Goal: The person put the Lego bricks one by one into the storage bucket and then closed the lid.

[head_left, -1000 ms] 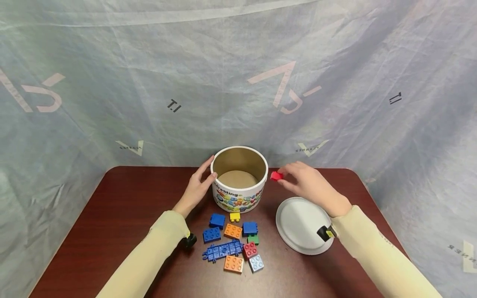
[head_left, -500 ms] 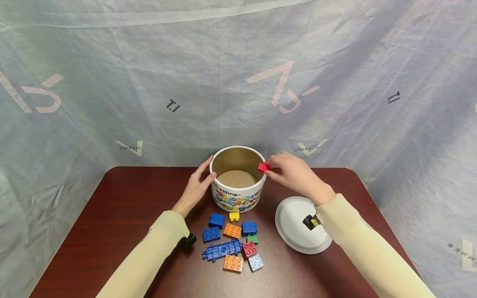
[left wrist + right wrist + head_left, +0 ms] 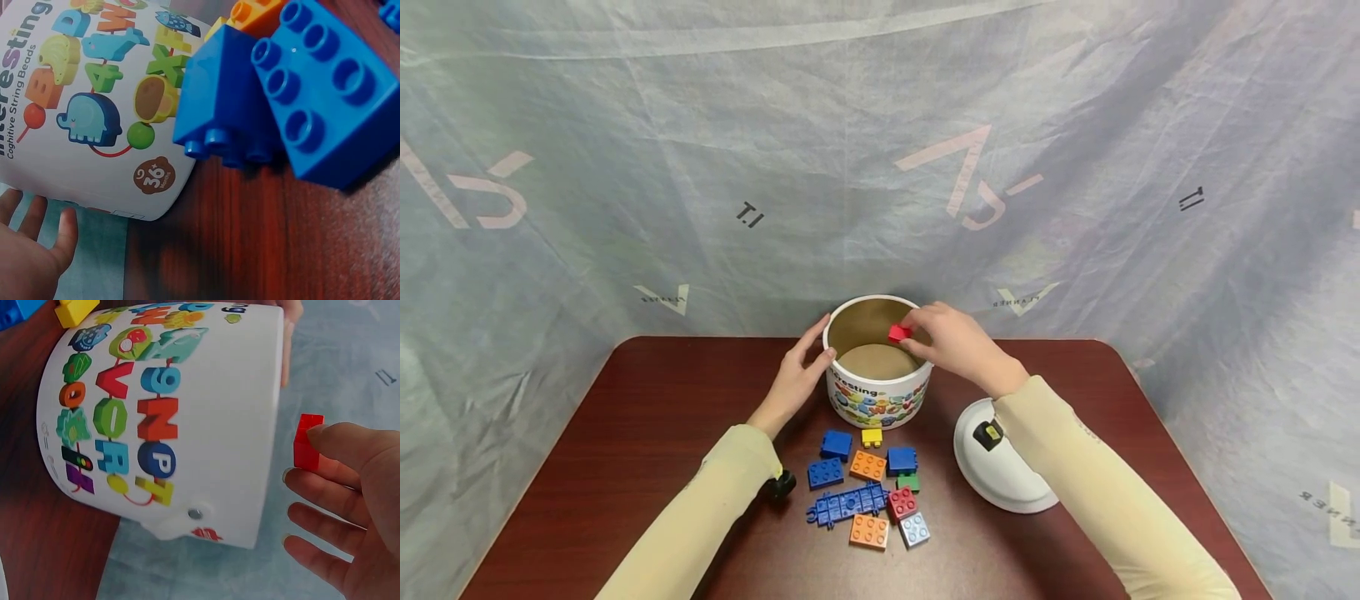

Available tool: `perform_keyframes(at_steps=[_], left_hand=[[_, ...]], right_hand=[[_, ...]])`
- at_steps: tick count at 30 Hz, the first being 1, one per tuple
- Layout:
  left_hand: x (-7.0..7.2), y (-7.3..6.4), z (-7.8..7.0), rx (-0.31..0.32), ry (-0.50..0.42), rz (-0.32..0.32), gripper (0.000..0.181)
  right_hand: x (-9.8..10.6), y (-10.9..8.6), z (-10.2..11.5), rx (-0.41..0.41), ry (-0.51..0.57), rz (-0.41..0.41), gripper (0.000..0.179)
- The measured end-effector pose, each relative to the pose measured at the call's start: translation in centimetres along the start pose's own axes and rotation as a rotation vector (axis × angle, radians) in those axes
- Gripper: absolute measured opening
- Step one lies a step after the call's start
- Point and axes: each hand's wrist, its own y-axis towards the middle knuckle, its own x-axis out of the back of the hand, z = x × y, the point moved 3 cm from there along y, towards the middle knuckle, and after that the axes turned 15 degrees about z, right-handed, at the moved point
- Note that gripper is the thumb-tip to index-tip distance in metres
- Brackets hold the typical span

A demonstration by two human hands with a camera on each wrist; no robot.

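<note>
A white round bucket (image 3: 878, 404) printed with colourful letters stands upright at the back middle of the table, uncovered, its brown inside showing. Against its left side rests my left hand (image 3: 793, 379), thumb and fingers spread along the rim; in the left wrist view the fingers (image 3: 67, 231) look straight and relaxed beside the wall. My right hand (image 3: 958, 343) pinches a small red brick (image 3: 898, 333) between thumb and index finger, above the bucket's mouth. The right wrist view shows the red brick (image 3: 306, 453) just beyond the rim, the other fingers extended.
In front of the bucket lie blue bricks (image 3: 826, 472), orange bricks (image 3: 869, 532), a yellow brick (image 3: 872, 437), a green one (image 3: 908, 482), a dark red one (image 3: 902, 503), a pale blue one (image 3: 914, 529) and a blue chassis piece (image 3: 850, 503). A white lid (image 3: 1000, 479) lies under the right forearm.
My right hand has moved left with the red brick, from right of the bucket to over its opening. The left hand and the bricks on the table have stayed put.
</note>
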Motion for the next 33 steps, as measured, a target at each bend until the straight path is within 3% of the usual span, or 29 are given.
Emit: perform_keyframes(at_steps=[18, 33], left_hand=[[-0.3, 0.1, 0.3, -0.009, -0.045, 0.004, 0.063], [-0.2, 0.0, 0.1, -0.002, -0.017, -0.006, 0.062]], right_hand=[[-2.1, 2.7, 0.6, -0.01, -0.044, 0.047, 0.014], [-2.8, 3.6, 0.6, -0.039, -0.056, 0.104, 0.015]])
